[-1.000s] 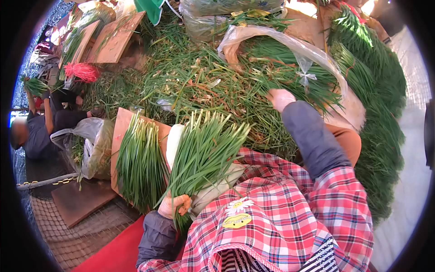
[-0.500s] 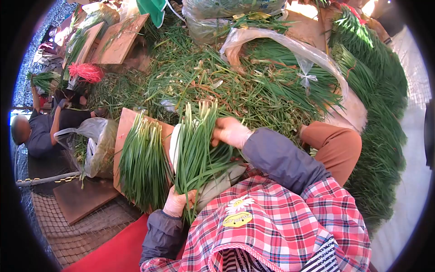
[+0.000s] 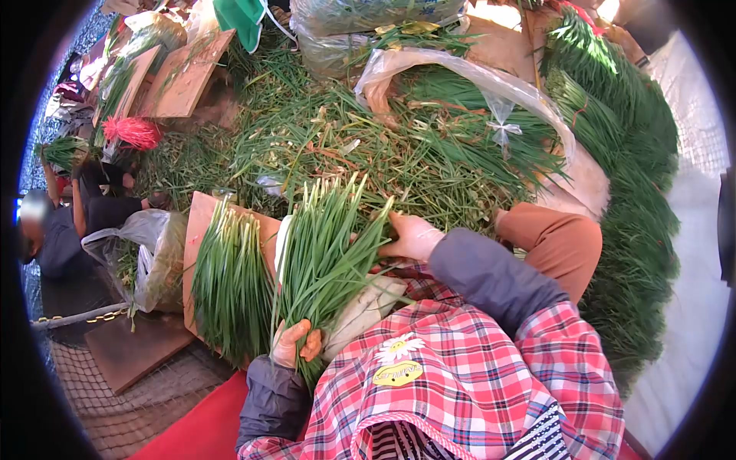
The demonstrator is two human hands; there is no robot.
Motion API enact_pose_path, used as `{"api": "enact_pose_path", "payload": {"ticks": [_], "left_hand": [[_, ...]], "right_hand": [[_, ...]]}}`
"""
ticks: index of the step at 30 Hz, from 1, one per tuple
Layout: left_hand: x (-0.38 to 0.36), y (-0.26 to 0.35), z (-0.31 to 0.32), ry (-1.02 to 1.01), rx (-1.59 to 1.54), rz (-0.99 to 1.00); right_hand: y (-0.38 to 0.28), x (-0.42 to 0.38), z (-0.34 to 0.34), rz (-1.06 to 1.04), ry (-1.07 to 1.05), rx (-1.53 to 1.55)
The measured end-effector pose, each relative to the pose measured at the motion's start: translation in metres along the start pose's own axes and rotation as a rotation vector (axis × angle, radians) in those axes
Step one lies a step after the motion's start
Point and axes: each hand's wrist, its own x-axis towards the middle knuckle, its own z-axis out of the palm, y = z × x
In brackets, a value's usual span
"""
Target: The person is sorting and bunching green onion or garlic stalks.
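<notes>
The left hand (image 3: 297, 345) is gripping the bunch (image 3: 326, 253) near its leafy end, just beside a board (image 3: 201, 218). The right hand (image 3: 410, 238) is reaching behind the stalks, its partly hidden fingers leaving their closure unclear.

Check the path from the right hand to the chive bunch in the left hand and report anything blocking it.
Nothing visible blocks it: the right hand is at the side of the chive bunch, fingers partly hidden by it; the left hand grips the leaf end.

Green stalks (image 3: 234, 284) on a brown board (image 3: 201, 210).
</notes>
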Motion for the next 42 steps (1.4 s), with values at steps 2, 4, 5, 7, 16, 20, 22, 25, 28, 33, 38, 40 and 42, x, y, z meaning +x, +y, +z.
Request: {"api": "enact_pose_path", "payload": {"ticks": [2, 4, 5, 7, 16, 20, 22, 25, 28, 33, 38, 40, 42], "left_hand": [[-0.003, 0.003, 0.003, 0.034, 0.012, -0.018], [-0.008, 0.007, 0.011, 0.095, 0.036, -0.049], [-0.009, 0.008, 0.01, 0.087, 0.035, -0.042], [-0.012, 0.008, 0.008, 0.072, 0.026, -0.022], [-0.028, 0.026, 0.007, 0.044, 0.048, 0.001], [-0.02, 0.008, 0.001, -0.062, -0.137, 0.02], [-0.015, 0.005, 0.015, -0.018, -0.083, 0.042], [-0.01, 0.005, 0.037, 0.024, -0.095, 0.07], [-0.004, -0.005, 0.029, -0.109, -0.222, 0.087], [-0.008, -0.001, 0.056, -0.016, -0.084, 0.058], [-0.021, 0.001, 0.054, -0.013, 0.009, 0.039], [-0.028, 0.004, 0.053, 0.095, 0.093, 0.038], [-0.034, 0.015, 0.06, 0.182, 0.313, 0.002]], "right_hand": [[0.014, 0.02, 0.009, -0.072, 0.096, 0.041], [0.006, 0.016, -0.02, -0.061, 0.106, 0.221], [0.018, 0.021, -0.032, -0.117, 0.094, 0.264], [0.031, 0.019, -0.066, -0.058, 0.232, -0.243], [0.089, 0.004, -0.152, 0.466, 0.027, -0.809], [-0.009, -0.022, -0.082, 0.157, -0.017, -0.639], [-0.027, -0.029, -0.05, 0.117, -0.245, -0.217], [-0.029, -0.04, -0.013, 0.225, -0.374, 0.509], [-0.042, -0.042, 0.009, 0.359, -0.45, 0.923], [-0.063, -0.031, 0.04, 0.368, -0.336, 1.136], [-0.044, -0.02, 0.035, 0.381, -0.142, 1.45], [-0.039, -0.016, 0.015, 0.477, 0.164, 1.606], [-0.01, -0.006, -0.016, 0.263, 0.285, 1.725]]}}
